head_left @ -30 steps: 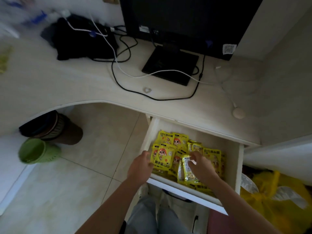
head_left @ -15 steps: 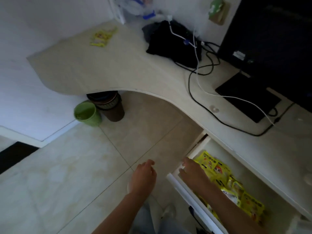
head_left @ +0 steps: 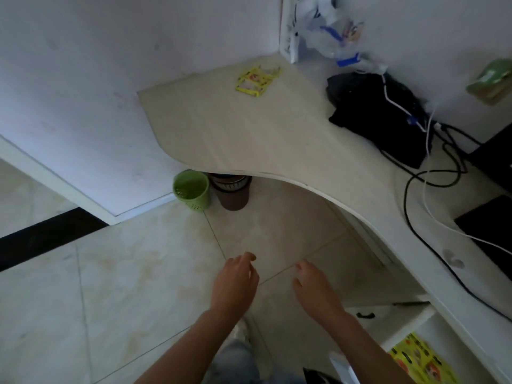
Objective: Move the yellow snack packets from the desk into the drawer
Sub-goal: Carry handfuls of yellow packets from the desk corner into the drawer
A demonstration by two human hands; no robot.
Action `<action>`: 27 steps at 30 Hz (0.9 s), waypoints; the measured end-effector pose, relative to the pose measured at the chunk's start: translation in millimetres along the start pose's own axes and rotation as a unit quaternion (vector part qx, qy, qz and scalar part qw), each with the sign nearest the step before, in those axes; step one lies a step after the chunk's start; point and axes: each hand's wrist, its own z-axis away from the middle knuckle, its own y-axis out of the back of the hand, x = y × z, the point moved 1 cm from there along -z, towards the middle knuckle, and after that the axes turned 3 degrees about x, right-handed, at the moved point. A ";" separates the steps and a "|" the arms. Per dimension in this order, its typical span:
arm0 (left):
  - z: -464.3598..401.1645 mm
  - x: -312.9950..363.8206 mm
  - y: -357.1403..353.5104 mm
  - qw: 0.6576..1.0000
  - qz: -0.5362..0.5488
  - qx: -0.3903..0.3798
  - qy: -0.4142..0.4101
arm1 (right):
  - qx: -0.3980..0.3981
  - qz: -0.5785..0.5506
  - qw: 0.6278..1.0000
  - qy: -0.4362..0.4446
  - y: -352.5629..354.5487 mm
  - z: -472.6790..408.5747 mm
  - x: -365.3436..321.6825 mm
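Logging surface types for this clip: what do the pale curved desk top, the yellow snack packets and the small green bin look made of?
The pale curved desk top looks like laminated board: faint wood grain, matte, thin white edge. The yellow snack packets on the desk look like glossy printed plastic film with clear windows. The small green bin appears to be moulded plastic, perforated near its base.

Open air above the tiled floor [head_left: 155,275] lies ahead of both hands. The desk [head_left: 249,139] surface is bare up to the yellow snack packets [head_left: 256,80]. A black bag [head_left: 371,112] and cables [head_left: 415,189] crowd the right side
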 end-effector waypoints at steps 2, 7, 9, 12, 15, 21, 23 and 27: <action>-22.8 -12.2 16.5 1.000 -0.003 0.003 -0.006 | 0.008 -0.009 1.000 -0.002 -0.7 -20.0 -21.2; -83.2 -36.2 43.2 0.999 -0.012 0.030 -0.017 | 0.037 -0.036 0.999 0.006 9.7 -68.6 -62.1; -111.3 -38.8 50.1 0.999 -0.019 0.034 -0.014 | 0.057 -0.039 0.998 0.012 22.2 -94.3 -75.8; -154.9 -36.5 57.5 0.999 -0.012 0.049 -0.007 | 0.075 -0.050 0.996 0.017 42.1 -135.1 -95.1; -201.7 -27.6 62.6 0.998 -0.007 0.060 -0.017 | 0.074 -0.039 0.996 0.041 58.7 -176.2 -110.5; -297.2 2.4 66.4 0.998 0.011 0.059 0.004 | 0.058 -0.018 0.995 0.083 95.8 -264.3 -132.0; -325.7 13.2 67.5 0.998 0.013 0.056 0.007 | 0.052 -0.010 0.994 0.095 112.5 -294.2 -137.2; -380.3 25.1 72.7 0.999 -0.004 0.046 0.022 | 0.045 0.001 0.992 0.114 143.3 -349.9 -145.4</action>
